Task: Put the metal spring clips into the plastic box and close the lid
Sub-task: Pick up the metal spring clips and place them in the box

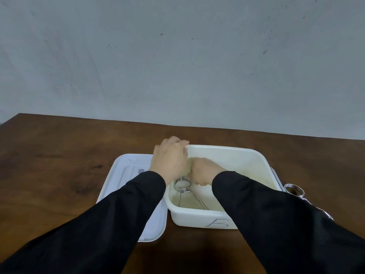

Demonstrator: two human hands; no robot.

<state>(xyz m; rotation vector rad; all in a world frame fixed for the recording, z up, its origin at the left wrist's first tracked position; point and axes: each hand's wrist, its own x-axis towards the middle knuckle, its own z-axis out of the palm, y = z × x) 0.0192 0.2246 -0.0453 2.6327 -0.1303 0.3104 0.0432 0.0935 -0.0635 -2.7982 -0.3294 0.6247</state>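
A white plastic box (246,155) stands open on the brown table. My left hand (169,157) grips its far left corner rim. My right hand (203,171) is down inside the box, fingers curled shut; what they hold is hidden. One metal spring clip (183,184) lies in the box just near my right hand, its coil up and its legs pointing toward me. A second spring clip (294,189) lies on the table to the right of the box, partly hidden by my right sleeve. The white lid (126,171) lies flat left of the box.
The brown wooden table (59,165) ends at a grey wall behind. A handwritten mark (219,222) is on the box's near wall. My black sleeves cover the near part of the table.
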